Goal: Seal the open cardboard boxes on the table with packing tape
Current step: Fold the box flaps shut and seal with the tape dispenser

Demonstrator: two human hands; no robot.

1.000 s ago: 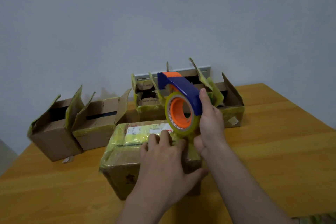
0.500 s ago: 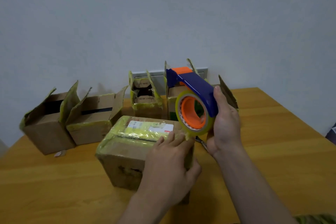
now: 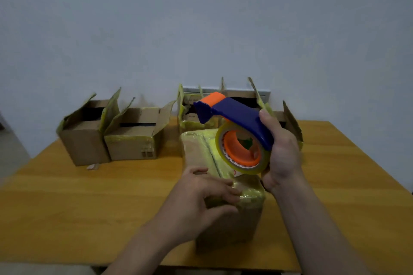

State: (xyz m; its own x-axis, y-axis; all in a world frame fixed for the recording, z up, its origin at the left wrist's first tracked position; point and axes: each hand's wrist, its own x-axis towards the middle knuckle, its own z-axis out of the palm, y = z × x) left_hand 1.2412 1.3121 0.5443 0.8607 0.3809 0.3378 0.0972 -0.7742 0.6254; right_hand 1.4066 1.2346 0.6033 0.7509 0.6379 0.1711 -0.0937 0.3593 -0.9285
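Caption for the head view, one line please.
Right hand holds a blue-and-orange tape dispenser over a taped box while left hand grips its near edge.

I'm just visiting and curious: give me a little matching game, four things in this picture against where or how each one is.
Things:
1 tape dispenser
2 nearest box
3 far-left box
4 left hand

States:
a flaps standing open, back left of the table
b held up in the right hand
c closed, wrapped in yellowish tape
d gripping a box's near top edge

Pairs: 1-b, 2-c, 3-a, 4-d.
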